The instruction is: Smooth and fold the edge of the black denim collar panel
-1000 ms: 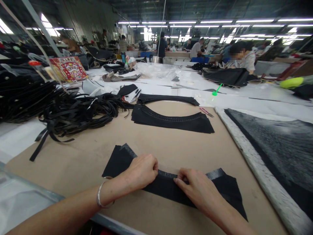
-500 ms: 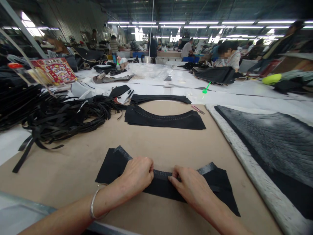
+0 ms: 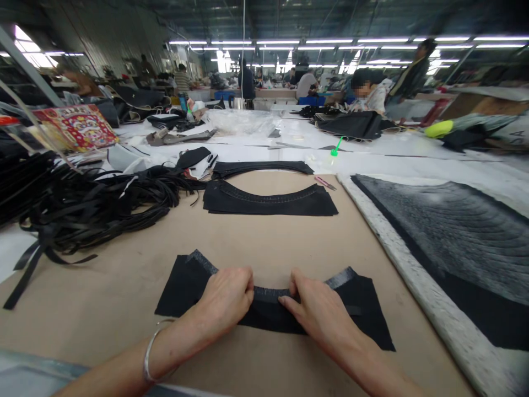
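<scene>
A curved black fabric piece [image 3: 273, 317] lies on the tan board near me, its concave edge away from me. Along that edge runs a shiny, greyish folded strip, which sticks up at both ends. My left hand [image 3: 227, 295] is closed on the edge left of the middle, with a silver bangle on the wrist. Right of the middle, my right hand [image 3: 316, 303] pinches the same edge between thumb and curled fingers. A short stretch of the strip shows between the hands.
Beyond lie stacked curved black pieces [image 3: 270, 205], pink snips [image 3: 325, 183] and a green-tipped bottle [image 3: 334, 153]. Black strips [image 3: 103, 204] are heaped at left. A pale slab [image 3: 388, 242] bearing a dark textured sheet [image 3: 454, 237] is at right. Other people work in the background.
The view has shifted slightly, so most things appear further left. Both hands remain on the fabric edge, with the right thumb and fingers a little further apart.
</scene>
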The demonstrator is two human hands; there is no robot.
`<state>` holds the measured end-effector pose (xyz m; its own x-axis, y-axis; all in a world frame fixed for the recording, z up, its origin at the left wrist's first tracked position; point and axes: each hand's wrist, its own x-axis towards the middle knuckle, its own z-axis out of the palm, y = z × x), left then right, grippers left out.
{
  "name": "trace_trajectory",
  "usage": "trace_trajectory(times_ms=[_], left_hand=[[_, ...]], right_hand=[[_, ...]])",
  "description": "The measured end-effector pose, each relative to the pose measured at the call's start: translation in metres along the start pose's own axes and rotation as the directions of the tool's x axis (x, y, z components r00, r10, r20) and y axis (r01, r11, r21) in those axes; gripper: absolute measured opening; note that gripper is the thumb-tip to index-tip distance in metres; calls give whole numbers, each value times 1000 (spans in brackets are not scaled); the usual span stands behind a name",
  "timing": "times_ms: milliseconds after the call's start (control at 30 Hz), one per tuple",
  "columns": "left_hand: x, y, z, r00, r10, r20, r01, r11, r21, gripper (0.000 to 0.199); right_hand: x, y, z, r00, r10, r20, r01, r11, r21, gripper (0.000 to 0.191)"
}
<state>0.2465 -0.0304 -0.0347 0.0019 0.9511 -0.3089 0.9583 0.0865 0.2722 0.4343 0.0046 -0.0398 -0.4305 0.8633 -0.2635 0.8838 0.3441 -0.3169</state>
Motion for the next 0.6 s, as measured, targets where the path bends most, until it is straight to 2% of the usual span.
trace_trajectory(times_ms=[67,167,233,300,400,467,533,600], left_hand=[[0,-2,0,1000,-17,-17,17,1000,-5,7],[-1,-5,-2,997,-45,-60,44,999,-30,17],[-4,-5,-4,994,18,-105,-19,1000,-8,13],[-9,-2,-2,972,143,-189,-134,989,61,7],[-18,6,11,879,381,-287,-337,922,191,20],[-23,10,25,801,518,-299,-445,851,280,22],[-25,12,39,736,610,-295,-511,785,350,22],[-26,13,49,708,647,-285,-552,758,349,27]], right_hand=[[-3,-1,1,999,-22,-24,22,1000,-12,12],[-5,-2,1,999,-24,-42,21,997,-70,12],[-6,-2,1,998,-19,-58,12,994,-112,14],[-7,-1,1,997,-20,-73,10,991,-132,17],[-8,1,1,997,-23,-78,13,992,-129,17],[-10,0,0,997,-23,-76,13,993,-121,16],[-11,-2,-1,997,-19,-72,10,993,-119,15],[-11,-4,-2,998,-12,-67,5,993,-115,15]])
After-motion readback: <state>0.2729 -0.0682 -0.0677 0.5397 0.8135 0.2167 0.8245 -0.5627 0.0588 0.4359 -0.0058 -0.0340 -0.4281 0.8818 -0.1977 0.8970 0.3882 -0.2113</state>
